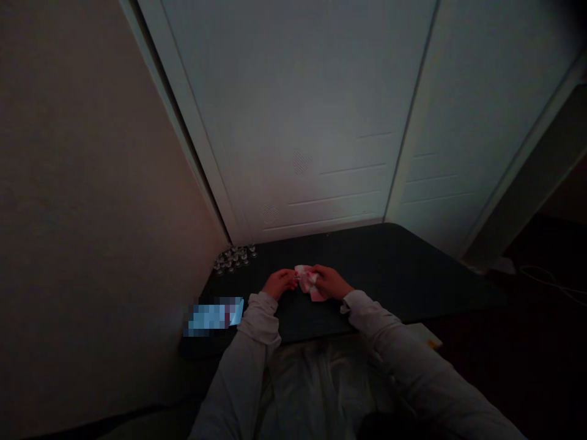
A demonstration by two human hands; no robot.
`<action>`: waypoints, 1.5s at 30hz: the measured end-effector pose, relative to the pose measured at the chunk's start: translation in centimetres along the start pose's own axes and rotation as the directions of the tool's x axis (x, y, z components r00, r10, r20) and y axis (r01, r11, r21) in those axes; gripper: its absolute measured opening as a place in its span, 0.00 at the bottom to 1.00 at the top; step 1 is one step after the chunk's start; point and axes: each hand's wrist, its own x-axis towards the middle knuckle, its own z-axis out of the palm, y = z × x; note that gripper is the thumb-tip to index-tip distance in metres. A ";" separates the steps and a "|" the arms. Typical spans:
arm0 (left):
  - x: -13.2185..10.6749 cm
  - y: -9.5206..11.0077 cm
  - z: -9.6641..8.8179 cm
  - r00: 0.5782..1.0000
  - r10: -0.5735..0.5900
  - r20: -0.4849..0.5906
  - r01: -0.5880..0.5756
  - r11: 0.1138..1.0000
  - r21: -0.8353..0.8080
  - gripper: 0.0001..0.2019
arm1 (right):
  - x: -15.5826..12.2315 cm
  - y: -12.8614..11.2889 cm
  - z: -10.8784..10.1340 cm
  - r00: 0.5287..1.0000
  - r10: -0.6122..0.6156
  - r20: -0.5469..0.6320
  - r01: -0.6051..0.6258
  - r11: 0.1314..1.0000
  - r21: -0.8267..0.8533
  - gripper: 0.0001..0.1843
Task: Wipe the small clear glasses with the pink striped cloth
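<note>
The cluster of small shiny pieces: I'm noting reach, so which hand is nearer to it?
Left. The left hand is right of the cluster of small shiny pieces, closer to the person; the right hand is farther right, holding crumpled pink-and-white material.

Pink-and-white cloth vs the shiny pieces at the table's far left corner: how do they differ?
The cloth is one crumpled piece; the shiny pieces are a cluster of many small items. The cloth is in the right hand; the shiny pieces sit untouched on the dark table. The cloth looks pink and white; the shiny pieces, silvery.
</note>
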 end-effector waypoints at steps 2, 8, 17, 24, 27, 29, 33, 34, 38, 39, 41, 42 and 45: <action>0.0 -0.1 -0.1 1.000 0.004 0.001 -0.004 1.000 -0.010 0.15 | 0.0 0.0 0.0 0.999 0.010 0.031 -0.010 1.000 0.008 0.15; 0.3 -0.5 -0.4 1.000 0.018 0.013 -0.018 0.999 -0.047 0.16 | -0.2 -0.1 0.0 0.993 0.089 0.079 -0.092 0.995 0.027 0.18; -0.2 0.0 -0.2 0.999 0.023 0.028 -0.020 0.995 -0.094 0.16 | -0.2 -0.3 -0.1 0.992 0.078 0.103 -0.075 0.997 -0.026 0.19; -0.1 0.1 -0.1 1.000 0.027 0.011 -0.026 0.995 -0.099 0.16 | 0.0 0.1 0.1 0.994 0.063 0.091 -0.061 0.998 -0.024 0.19; 0.0 0.0 -0.2 0.999 0.031 0.008 -0.030 0.995 -0.095 0.16 | 0.0 0.0 0.2 0.996 0.058 0.070 -0.056 0.998 -0.029 0.20; 0.1 -0.1 -0.2 0.999 0.033 -0.004 -0.033 0.995 -0.094 0.16 | -0.1 -0.1 0.2 0.996 0.066 0.067 -0.064 0.998 -0.028 0.20; 0.3 -0.4 -0.2 0.999 0.043 -0.009 -0.044 0.994 -0.098 0.15 | -0.1 -0.6 0.1 0.996 0.081 0.050 -0.078 0.996 -0.048 0.19; 0.3 -0.4 -0.2 0.999 0.046 -0.009 -0.047 0.994 -0.097 0.15 | -0.1 -0.7 0.1 0.996 0.078 0.043 -0.076 0.996 -0.055 0.19; 0.4 -0.5 -0.3 0.998 0.057 -0.015 -0.058 0.995 -0.075 0.16 | -0.2 -1.0 0.0 0.996 0.074 0.043 -0.071 0.996 -0.054 0.19; 0.4 -0.5 -0.3 0.998 0.059 -0.018 -0.060 0.996 -0.072 0.16 | -0.3 -1.1 0.0 0.996 0.075 0.048 -0.073 0.996 -0.051 0.19; 0.4 -0.5 -0.3 0.998 0.055 -0.022 -0.056 0.996 -0.066 0.15 | -0.3 -1.1 0.0 0.996 0.078 0.052 -0.075 0.996 -0.051 0.19; 0.5 -0.5 -0.3 0.998 0.051 -0.023 -0.053 0.997 -0.061 0.14 | -0.3 -1.0 0.0 0.996 0.078 0.051 -0.076 0.996 -0.054 0.19; 0.6 -0.6 -0.3 0.999 0.045 -0.022 -0.046 0.997 -0.054 0.14 | -0.2 -0.8 0.1 0.995 0.087 0.049 -0.084 0.995 -0.061 0.20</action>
